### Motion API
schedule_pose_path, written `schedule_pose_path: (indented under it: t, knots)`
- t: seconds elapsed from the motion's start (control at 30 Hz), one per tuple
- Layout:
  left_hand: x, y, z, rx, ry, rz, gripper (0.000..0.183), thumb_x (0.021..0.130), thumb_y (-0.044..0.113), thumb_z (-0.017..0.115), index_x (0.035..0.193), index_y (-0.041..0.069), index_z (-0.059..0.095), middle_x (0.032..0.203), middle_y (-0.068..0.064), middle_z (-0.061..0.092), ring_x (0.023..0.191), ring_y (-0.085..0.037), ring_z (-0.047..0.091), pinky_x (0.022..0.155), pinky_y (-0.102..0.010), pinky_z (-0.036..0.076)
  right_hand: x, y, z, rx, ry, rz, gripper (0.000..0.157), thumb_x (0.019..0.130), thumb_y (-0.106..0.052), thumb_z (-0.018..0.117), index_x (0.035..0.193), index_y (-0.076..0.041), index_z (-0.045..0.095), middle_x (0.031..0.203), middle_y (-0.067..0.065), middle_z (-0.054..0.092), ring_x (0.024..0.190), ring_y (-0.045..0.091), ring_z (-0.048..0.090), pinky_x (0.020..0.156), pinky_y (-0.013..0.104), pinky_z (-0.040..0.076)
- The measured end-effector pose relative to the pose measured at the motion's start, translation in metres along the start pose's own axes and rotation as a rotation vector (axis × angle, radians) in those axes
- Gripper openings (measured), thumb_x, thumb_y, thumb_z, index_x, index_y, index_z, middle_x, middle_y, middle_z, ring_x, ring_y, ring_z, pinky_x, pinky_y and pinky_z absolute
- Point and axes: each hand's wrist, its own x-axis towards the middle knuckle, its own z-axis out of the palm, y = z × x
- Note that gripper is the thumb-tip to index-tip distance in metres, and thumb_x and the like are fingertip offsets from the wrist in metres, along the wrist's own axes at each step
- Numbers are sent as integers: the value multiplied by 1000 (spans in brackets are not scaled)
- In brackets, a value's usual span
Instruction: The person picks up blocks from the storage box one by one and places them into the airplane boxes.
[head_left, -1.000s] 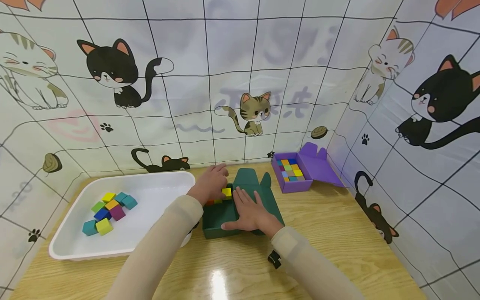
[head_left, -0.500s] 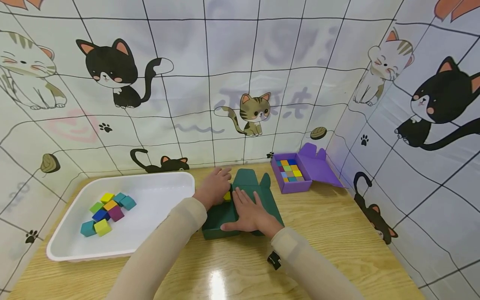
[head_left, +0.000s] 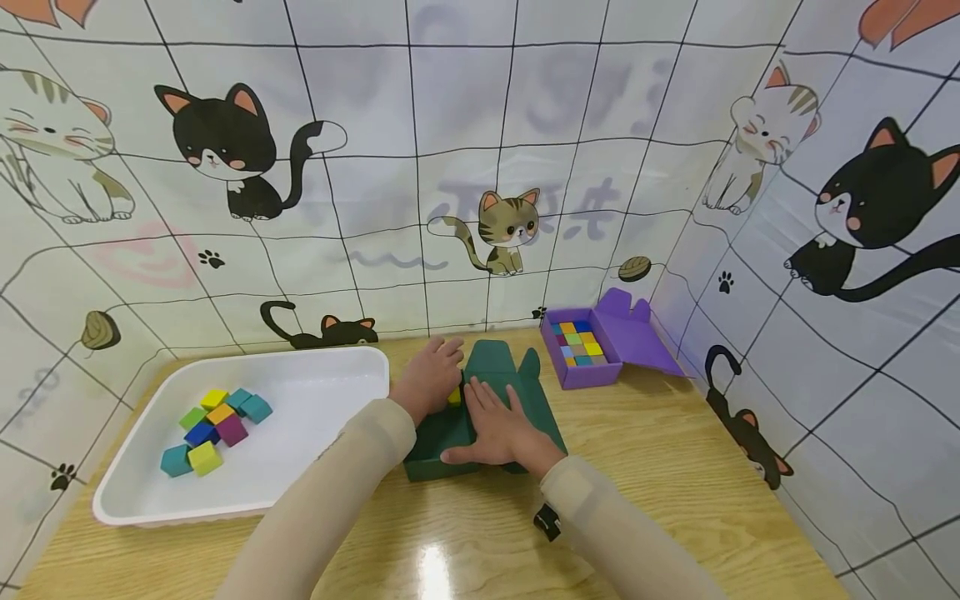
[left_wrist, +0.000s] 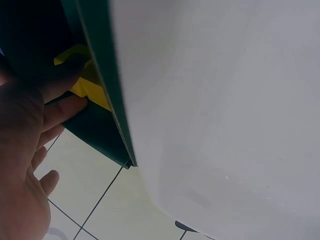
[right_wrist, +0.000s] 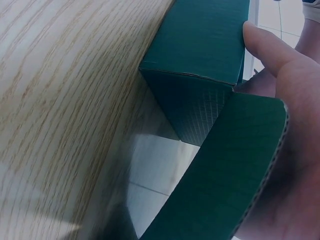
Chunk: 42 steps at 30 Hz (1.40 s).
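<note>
A green cardboard box [head_left: 442, 468] stands in the middle of the table with its lid [head_left: 540, 400] folded out to the right. My left hand [head_left: 427, 379] reaches down into its far part. In the left wrist view, the thumb and a finger of that hand pinch a yellow cube [left_wrist: 94, 94] close to the box wall; shadow hides part of the contact. More yellow shows just beside it. My right hand [head_left: 498, 429] lies with straight fingers on the open lid, its thumb at the box's near side. The left hand covers most of what the box holds.
To the left is a white tray [head_left: 315, 400] with several coloured cubes [head_left: 217, 425]. An open purple box [head_left: 592, 377] filled with coloured cubes sits at the back right. A cat-printed wall covering [head_left: 480, 108] encloses the wooden table [head_left: 637, 467].
My left hand has moved slightly right and lower into the green box, now covering more of the yellow cube. My right hand stays on the lid.
</note>
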Motion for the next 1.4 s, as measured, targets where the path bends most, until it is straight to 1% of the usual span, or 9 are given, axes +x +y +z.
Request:
schedule_pose_path:
  t: [0.1,0.27,0.5,0.63,0.73,0.87,1.03,1.17,1.4]
  knots:
    - [0,0,1,-21,-10,-12,32,92,41,63,117,24,71,146,-1,50,149,-21,25,122,-42,25,1,-1,1,-6,1,1,112,80,-78,51,157,-9,9,166,7,4,154,24,7,122,59,0]
    - [-4,-3,-1,-62,9,-28,33,90,42,65,114,22,73,144,-2,51,148,-21,27,121,-43,28,1,-1,0,-5,-4,4,112,80,-77,52,157,-9,8,166,7,4,154,24,7,122,59,-1]
    - [-15,-18,-10,-163,37,-46,38,85,47,71,107,16,75,139,-4,53,147,-23,29,120,-44,28,0,-2,-1,7,-6,14,112,80,-77,53,157,-9,9,166,7,4,154,25,7,122,59,-1]
    - [-27,-31,-10,-246,90,-81,32,81,45,76,90,15,77,135,-5,56,146,-25,30,120,-45,28,-1,-2,-1,14,-10,16,112,79,-77,53,157,-9,9,166,7,4,154,25,6,122,59,-2]
    - [-37,-42,-5,-304,135,-108,27,81,43,77,77,16,75,133,-5,57,145,-27,31,119,-46,30,-1,-1,-1,13,-10,14,112,79,-77,53,157,-9,8,166,7,3,154,24,6,122,59,-3]
    - [-56,-59,6,-367,171,-136,23,80,40,77,81,17,75,133,-7,57,145,-29,31,118,-49,29,-1,-1,-1,10,-12,13,113,80,-77,53,157,-10,6,166,6,1,154,24,5,122,58,-5]
    - [-88,-79,19,-437,216,-184,21,80,36,79,89,17,76,133,-9,56,144,-33,32,117,-53,30,-1,-1,-1,9,-10,2,113,79,-78,53,157,-10,6,166,6,1,154,23,5,122,57,-6]
    - [-117,-96,28,-484,218,-228,23,80,33,79,94,15,75,134,-12,55,144,-36,30,115,-56,30,-1,-1,-2,1,-2,-8,113,79,-77,53,157,-9,7,166,7,2,154,24,7,122,57,-5]
    - [-167,-121,41,-529,215,-329,21,79,28,80,93,13,75,133,-16,55,143,-40,27,112,-63,28,-2,1,-2,-34,25,-20,113,79,-78,53,157,-7,10,165,10,4,154,26,9,122,57,-3]
